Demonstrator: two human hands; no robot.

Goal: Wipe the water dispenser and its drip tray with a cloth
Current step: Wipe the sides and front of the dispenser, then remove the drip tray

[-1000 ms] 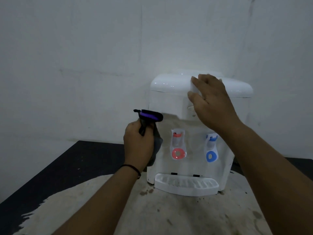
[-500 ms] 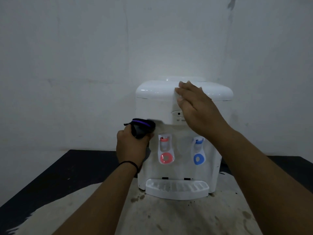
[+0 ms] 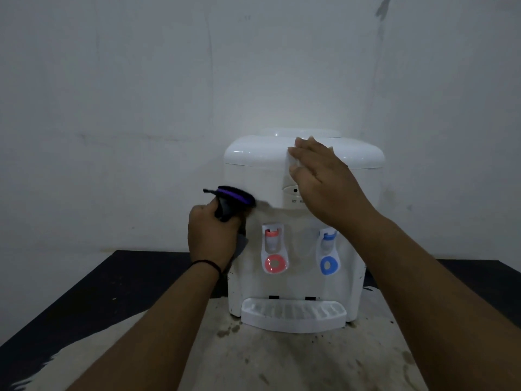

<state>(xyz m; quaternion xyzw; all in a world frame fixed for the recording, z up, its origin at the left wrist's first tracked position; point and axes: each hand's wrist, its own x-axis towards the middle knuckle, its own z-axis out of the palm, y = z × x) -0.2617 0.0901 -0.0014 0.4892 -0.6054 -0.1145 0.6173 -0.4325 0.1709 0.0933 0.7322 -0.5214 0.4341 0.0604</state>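
Note:
A white water dispenser (image 3: 253, 153) stands on the table, with a red tap (image 3: 275, 249) and a blue tap (image 3: 327, 255) on its front. Its white drip tray (image 3: 293, 314) sticks out at the bottom. My right hand (image 3: 324, 179) presses a white cloth (image 3: 293, 166) flat against the upper front, just below the lid, and covers most of the cloth. My left hand (image 3: 211, 238) grips a spray bottle with a black and purple head (image 3: 228, 197) beside the dispenser's left edge. The bottle's body is mostly hidden behind my hand.
The dispenser rests on a pale, stained mat (image 3: 253, 362) spread over a dark table (image 3: 98, 292). A bare white wall (image 3: 141, 108) rises close behind. Dark specks and smudges lie on the mat in front of the tray.
The view has shifted, so the dispenser sits further left and lower in the frame. Both hands keep nearly the same place against the dispenser.

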